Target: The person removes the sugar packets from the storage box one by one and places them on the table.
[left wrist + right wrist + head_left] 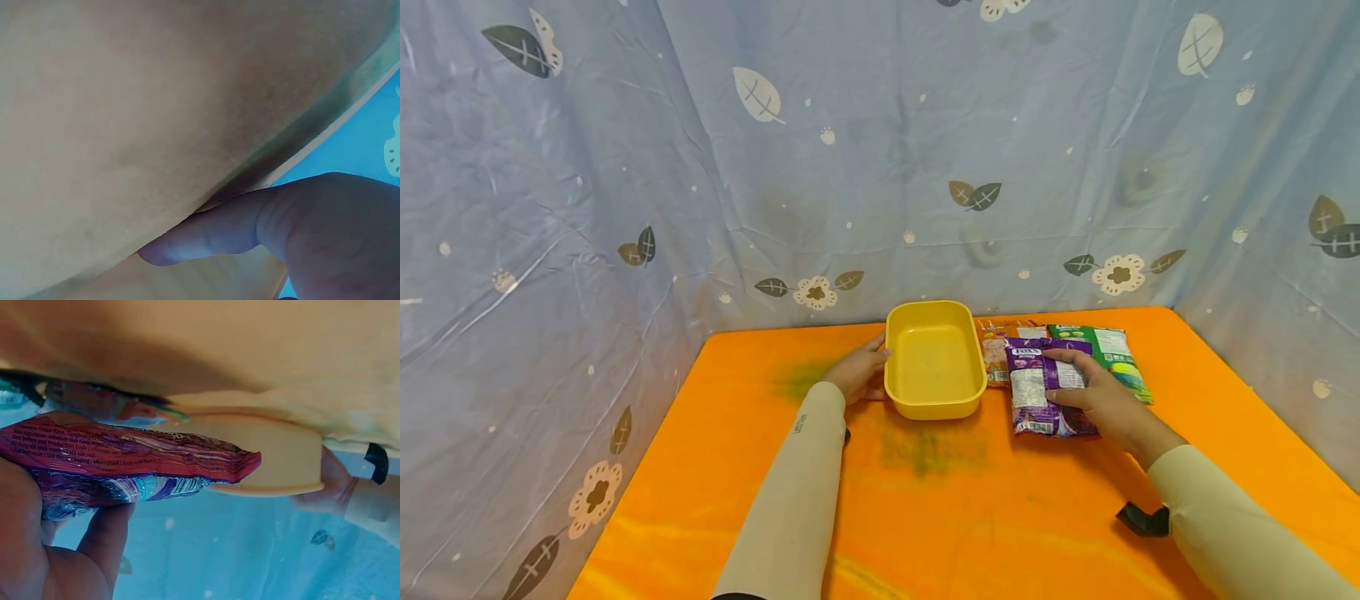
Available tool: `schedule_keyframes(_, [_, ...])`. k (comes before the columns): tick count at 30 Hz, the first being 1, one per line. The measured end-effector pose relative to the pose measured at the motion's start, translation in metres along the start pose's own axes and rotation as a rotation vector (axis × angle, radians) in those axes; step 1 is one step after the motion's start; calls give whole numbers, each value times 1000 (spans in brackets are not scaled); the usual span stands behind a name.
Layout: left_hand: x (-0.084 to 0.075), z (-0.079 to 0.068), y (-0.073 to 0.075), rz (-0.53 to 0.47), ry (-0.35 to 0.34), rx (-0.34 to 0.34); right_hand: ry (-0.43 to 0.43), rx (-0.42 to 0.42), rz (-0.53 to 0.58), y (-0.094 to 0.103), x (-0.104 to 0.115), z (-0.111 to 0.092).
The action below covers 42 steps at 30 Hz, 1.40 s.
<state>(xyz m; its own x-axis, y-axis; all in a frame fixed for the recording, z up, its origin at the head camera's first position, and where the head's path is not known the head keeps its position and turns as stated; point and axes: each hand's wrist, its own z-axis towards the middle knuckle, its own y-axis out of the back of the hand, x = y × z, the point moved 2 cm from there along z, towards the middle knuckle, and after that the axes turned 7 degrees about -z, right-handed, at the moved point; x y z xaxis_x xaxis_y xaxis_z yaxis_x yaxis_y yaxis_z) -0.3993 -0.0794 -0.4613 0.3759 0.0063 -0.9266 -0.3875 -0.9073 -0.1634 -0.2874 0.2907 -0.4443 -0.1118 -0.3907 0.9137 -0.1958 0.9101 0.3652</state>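
Observation:
A yellow rectangular container [934,410] stands near the back of the orange table. My left hand [859,372] holds it at its left side, fingers against the wall and rim. Up close in the left wrist view, one digit [206,239] of that hand lies straight; its grip is mostly hidden. To the right of the container, my right hand [1112,408] grips a purple candy bag [1030,387] between thumb and fingers. The right wrist view shows the purple bag [125,450] raised off the table. Behind and beneath it lie an orange candy bag [995,348] and a green candy bag [1112,343].
The orange table [970,517] meets a blue-grey patterned curtain [880,167] at the back and sides. A black strap [1144,520] hangs by my right sleeve.

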Motion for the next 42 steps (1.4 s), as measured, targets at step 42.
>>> schedule_keyframes(42, [-2, -4, 0, 137, -27, 21, 53, -99, -482, -21, 2, -36])
